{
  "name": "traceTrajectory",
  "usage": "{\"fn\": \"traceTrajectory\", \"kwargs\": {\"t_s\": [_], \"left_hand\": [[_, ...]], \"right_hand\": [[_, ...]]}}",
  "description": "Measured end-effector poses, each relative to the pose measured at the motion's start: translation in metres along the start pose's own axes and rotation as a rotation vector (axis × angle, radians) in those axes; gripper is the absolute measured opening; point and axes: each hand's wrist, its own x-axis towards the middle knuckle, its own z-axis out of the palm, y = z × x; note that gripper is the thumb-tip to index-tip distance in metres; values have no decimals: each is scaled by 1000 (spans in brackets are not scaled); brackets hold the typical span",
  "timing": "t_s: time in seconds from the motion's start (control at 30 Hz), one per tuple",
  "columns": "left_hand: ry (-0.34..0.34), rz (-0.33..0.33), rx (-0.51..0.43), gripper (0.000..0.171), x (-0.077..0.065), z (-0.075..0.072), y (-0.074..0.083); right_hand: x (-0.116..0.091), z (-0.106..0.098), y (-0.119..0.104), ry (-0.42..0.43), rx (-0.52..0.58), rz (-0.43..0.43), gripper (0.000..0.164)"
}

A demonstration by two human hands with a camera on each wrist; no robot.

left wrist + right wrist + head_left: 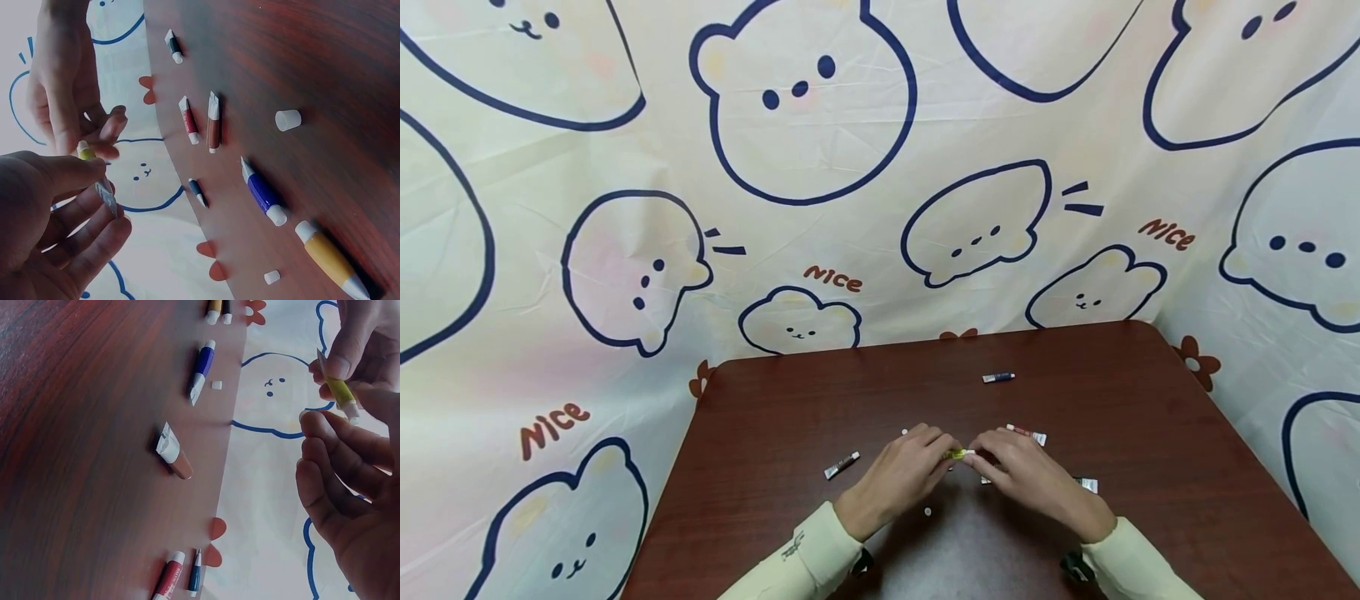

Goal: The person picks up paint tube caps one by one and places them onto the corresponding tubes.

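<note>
Both hands meet above the table around a small yellow paint tube. My left hand pinches its body between thumb and fingers, the flat silver-white end pointing back toward the palm. At the other end, the thumb and index finger of my right hand close round the white tip. The other right fingers are bent and hold nothing. Below the hands lie a brown tube, a red tube and a purple-blue tube.
An ochre tube and a black tube lie on the left of the brown table. A dark blue tube lies toward the back. Loose white caps, one large and one small, sit nearby. A printed cloth hangs behind.
</note>
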Motion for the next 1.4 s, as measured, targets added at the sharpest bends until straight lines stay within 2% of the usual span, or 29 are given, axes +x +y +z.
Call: {"fn": "traceTrajectory", "kwargs": {"t_s": [0.27, 0.37, 0.5, 0.77, 1.0, 1.2, 1.4], "left_hand": [[32, 19, 6, 12, -1, 1, -2], [25, 12, 6, 12, -1, 0, -1], [17, 7, 0, 10, 0, 0, -1], [19, 5, -3, 10, -1, 0, -2], [27, 9, 0, 13, -1, 0, -2], [-5, -3, -21, 13, -1, -1, -1], [14, 4, -25, 12, 0, -2, 0]], "right_hand": [[0, 2, 2, 53, 4, -46, 15], [0, 2, 3, 58, -21, -58, 10], [0, 2, 4, 50, -31, -45, 4], [0, 4, 3, 19, -6, 11, 12], [0, 2, 4, 40, 15, -23, 17], [1, 1, 4, 56, -15, -52, 9], [1, 1, 4, 47, -16, -38, 7]]}}
